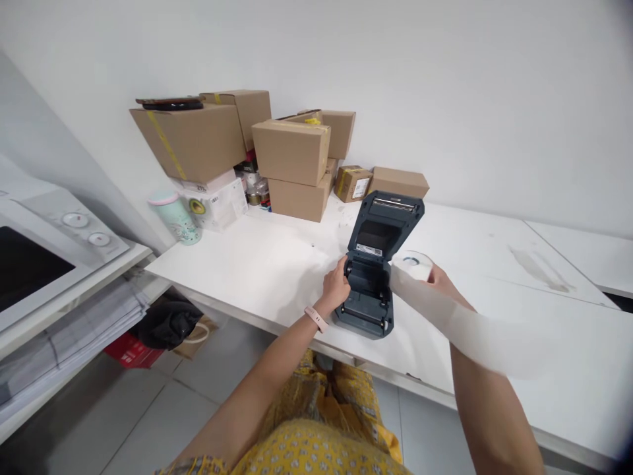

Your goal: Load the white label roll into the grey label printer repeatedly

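Note:
A dark grey label printer [368,310] stands near the front of the white table with its lid [386,221] raised and its inside bare. My left hand [336,288] grips the printer's left side, fingers over the edge. Just right of the printer, my right hand [442,285] is closed round a white label roll [414,265], whose core hole faces up. A long loose strip [450,315] of its paper trails down to the right across my forearm. The fingers under the roll are partly hidden.
Cardboard boxes [291,152] are stacked along the wall, with smaller boxes [399,181] behind the printer. A mint-green tumbler [175,218] stands at the table's left end. Farther left is a white microwave [74,221] on a shelf unit. The table's front edge [267,324] runs close to my body.

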Demonstrator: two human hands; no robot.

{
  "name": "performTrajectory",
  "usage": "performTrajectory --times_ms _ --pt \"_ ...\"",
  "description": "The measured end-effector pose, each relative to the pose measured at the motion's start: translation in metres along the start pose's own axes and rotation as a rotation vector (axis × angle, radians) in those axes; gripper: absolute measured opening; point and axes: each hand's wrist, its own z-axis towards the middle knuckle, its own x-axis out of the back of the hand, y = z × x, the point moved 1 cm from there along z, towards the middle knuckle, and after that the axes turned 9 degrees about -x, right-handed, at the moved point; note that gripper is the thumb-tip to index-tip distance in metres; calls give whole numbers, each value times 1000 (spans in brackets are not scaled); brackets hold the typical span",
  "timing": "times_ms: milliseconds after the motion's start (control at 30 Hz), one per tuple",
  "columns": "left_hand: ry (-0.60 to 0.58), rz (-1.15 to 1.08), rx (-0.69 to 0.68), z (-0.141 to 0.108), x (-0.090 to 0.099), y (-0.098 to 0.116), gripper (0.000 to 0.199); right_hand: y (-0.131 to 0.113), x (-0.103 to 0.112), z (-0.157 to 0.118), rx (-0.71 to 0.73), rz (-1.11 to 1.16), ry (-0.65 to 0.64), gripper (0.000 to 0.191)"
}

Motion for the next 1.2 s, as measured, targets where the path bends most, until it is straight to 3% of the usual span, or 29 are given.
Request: performTrajectory --times_ms 100,167,300,567,833,1000,1100,1200 --pt "1 -13 13 0 1 1 75 -38 -21 20 76 -236 -259 61" --pt "-1 -11 26 -1 2 1 75 -45 -35 37 108 -397 -350 62" --pt "-9 5 39 -1 2 3 74 -35 -54 60 73 -589 -427 62" --pt "-3 -3 40 0 1 0 73 -31 -60 68 -10 -776 -579 72" --pt "-7 16 28 -2 4 4 70 -13 -73 85 -63 -880 -622 84" --pt "-9 25 45 -1 5 5 69 -12 -79 86 -62 -913 -572 88" --pt "-3 8 46 -1 4 4 68 -16 -79 68 -2 -886 -480 75" --pt "22 -52 34 -2 4 2 67 -15 -80 28 131 -747 -335 51"
